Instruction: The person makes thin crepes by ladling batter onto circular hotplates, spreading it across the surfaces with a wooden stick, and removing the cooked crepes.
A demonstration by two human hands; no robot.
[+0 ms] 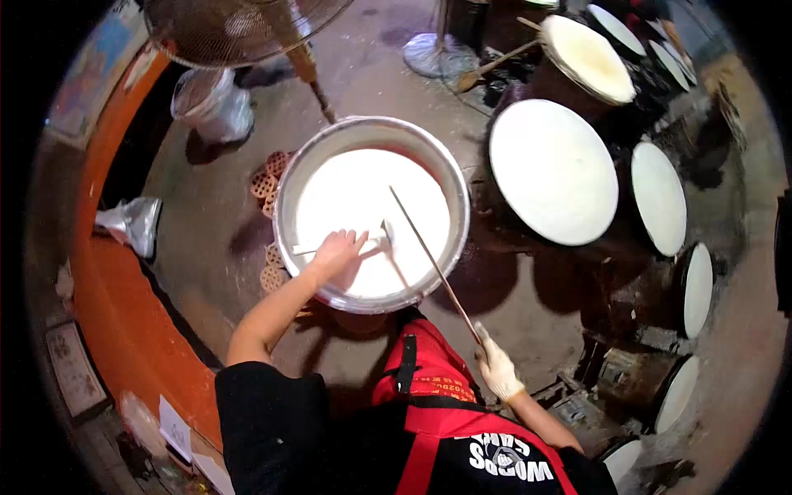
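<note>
A large round metal pot (464,216) stands in front of me, holding a smooth white liquid (371,186). Over the liquid, my left hand (334,254) is bare and closed around a white-handled tool (305,248), index finger stretched along it. The tool's small pale head points right; its exact kind is unclear. My right hand (497,367), in a white glove, grips the lower end of a long thin stick (437,268). That stick slants up and left across the pot's rim, its tip above the liquid.
Round drums with white tops, such as a wide one (553,172), line the right side. A fan (239,33) stands ahead. Perforated briquettes (268,183) lie left of the pot. A lined bucket (210,103) and an orange ledge (111,190) are further left. A broom (474,80) lies ahead right.
</note>
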